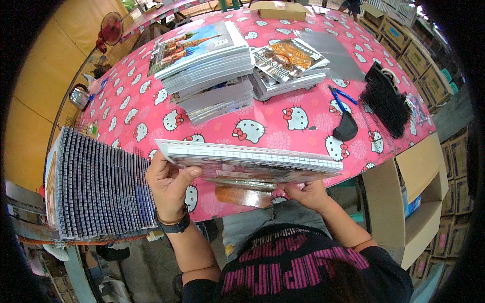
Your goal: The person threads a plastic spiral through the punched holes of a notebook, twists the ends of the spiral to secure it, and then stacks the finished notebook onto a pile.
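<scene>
In both hands I hold a punched booklet (252, 164) level above the near edge of the table, its row of holes and page edges facing away from me. My left hand (172, 184) is closed round its left end, thumb pressed on the near side. My right hand (307, 194) grips the lower edge toward the right, its fingers partly hidden beneath. Just below the booklet shows a shiny brown curved piece (245, 196); what it is I cannot tell. Beside my left wrist stands a thick stack of wire-bound books (103, 187).
Tall piles of printed pages (209, 70) and smaller booklets (290, 63) stand farther back on the pink patterned tablecloth (275, 126). To the right lie blue-handled pliers (343, 98), a black pouch-like piece (345, 126) and black binding wires (386, 103). An open carton (384, 202) borders the right edge.
</scene>
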`<state>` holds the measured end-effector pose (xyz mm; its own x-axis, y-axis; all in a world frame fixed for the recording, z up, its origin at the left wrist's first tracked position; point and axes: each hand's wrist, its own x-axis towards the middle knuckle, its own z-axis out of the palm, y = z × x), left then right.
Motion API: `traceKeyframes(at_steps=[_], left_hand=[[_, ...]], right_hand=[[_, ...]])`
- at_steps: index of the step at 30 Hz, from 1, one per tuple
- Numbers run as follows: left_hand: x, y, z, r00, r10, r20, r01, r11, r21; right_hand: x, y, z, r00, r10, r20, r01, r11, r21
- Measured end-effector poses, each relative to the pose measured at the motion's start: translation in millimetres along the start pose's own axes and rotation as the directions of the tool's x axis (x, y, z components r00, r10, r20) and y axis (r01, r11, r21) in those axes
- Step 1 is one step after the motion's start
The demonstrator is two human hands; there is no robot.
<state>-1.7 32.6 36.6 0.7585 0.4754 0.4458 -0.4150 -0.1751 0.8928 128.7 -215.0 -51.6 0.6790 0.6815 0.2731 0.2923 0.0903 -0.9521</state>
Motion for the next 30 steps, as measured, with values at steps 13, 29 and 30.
traceKeyframes(at_steps=[13, 29, 30], left_hand=[[-34.3, -52.5, -20.4, 0.978, -0.19, -0.084, 0.191, 0.982, 0.002], [-22.4, -80.0, -1.3, 0.896, -0.209, -0.392, 0.177, 0.977, -0.118], [-24.6, -81.9, -5.3, 0.901, -0.212, -0.38, 0.178, 0.976, -0.123]], right_hand=[[8.8, 5.9, 44.5, 0.971, -0.237, 0.003, 0.237, 0.971, 0.015], [73.4, 106.0, -281.2, 0.744, -0.055, -0.666, -0.639, 0.231, -0.734], [73.2, 116.6, -286.6, 0.756, -0.057, -0.652, -0.625, 0.236, -0.744]])
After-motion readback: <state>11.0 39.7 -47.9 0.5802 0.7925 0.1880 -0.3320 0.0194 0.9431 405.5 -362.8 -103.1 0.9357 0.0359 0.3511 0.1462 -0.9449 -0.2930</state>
